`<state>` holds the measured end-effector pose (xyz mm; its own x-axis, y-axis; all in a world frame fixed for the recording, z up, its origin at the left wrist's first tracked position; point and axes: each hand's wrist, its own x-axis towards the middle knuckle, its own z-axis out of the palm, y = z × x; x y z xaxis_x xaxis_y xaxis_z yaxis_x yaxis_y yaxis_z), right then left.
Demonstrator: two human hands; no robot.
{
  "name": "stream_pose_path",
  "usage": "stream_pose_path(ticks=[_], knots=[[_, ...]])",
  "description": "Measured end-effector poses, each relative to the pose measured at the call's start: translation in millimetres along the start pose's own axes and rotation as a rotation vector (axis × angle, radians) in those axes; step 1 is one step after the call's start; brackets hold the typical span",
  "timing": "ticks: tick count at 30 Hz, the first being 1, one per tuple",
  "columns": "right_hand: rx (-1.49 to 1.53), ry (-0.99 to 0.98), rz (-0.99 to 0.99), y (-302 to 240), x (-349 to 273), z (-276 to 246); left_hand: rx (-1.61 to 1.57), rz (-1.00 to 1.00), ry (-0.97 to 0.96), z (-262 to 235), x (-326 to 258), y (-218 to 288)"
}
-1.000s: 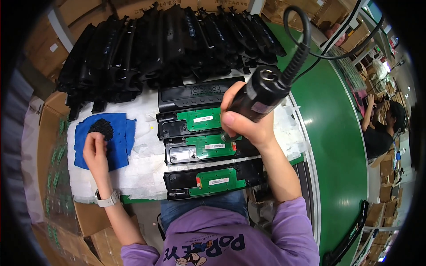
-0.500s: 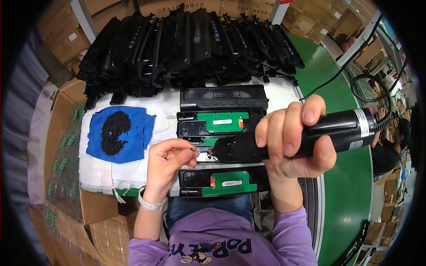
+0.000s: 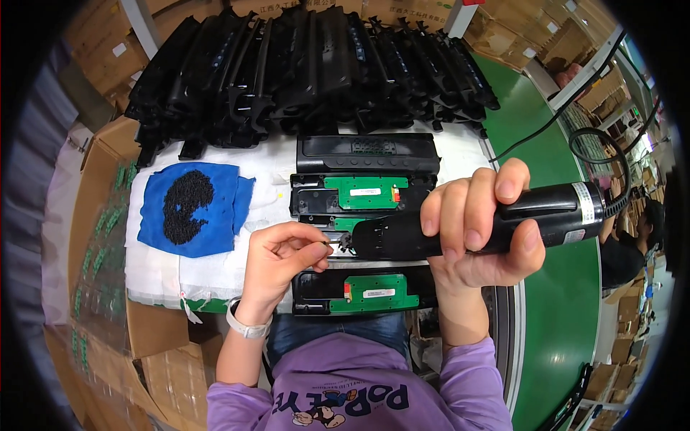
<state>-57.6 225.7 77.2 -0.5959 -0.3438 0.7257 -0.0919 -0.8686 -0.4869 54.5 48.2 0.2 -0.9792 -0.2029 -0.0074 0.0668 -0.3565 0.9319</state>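
My right hand (image 3: pixel 480 228) wraps around a black corded electric screwdriver (image 3: pixel 395 235), held level with its tip toward the left. My left hand (image 3: pixel 284 260) pinches a tiny dark screw (image 3: pixel 328 245) between thumb and forefinger, close to the bit end. Under the screwdriver lies a black plastic housing, partly hidden by the tool and my hands. A black housing with a green circuit board (image 3: pixel 394 291) rests at the near edge. Farther off are another such housing with its green board (image 3: pixel 352 202) and a black front panel (image 3: pixel 366 159) with a row of buttons.
A heap of small black screws (image 3: pixel 185 205) sits on a blue cloth (image 3: pixel 226 215) at the left of the white-covered table (image 3: pixel 272 165). Many black housings (image 3: pixel 316 72) are stacked across the back. A cardboard box (image 3: pixel 162 334) with green boards stands left; the cord (image 3: pixel 624 154) loops at right.
My left hand has moved slightly right, bringing its pinched fingertips nearer the screwdriver's tip. The right hand keeps its grip on the screwdriver, which has barely moved. The whole view has shifted a little.
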Motion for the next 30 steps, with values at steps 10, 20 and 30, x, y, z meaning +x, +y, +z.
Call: stream_pose_path(ticks=[10, 20, 30], knots=[[0.006, 0.08, 0.075, -2.4, -6.6, 3.6, 0.046, -0.02, 0.023, -2.1, -0.7, -3.8], [-0.048, 0.028, 0.08, -2.5, -8.8, 4.0, 0.069, -0.029, 0.014, -1.1, 0.6, -6.2], [-0.034, 0.193, 0.074, 6.6, -9.7, 1.2, 0.146, -0.102, -0.07, -2.6, -0.3, -4.1]])
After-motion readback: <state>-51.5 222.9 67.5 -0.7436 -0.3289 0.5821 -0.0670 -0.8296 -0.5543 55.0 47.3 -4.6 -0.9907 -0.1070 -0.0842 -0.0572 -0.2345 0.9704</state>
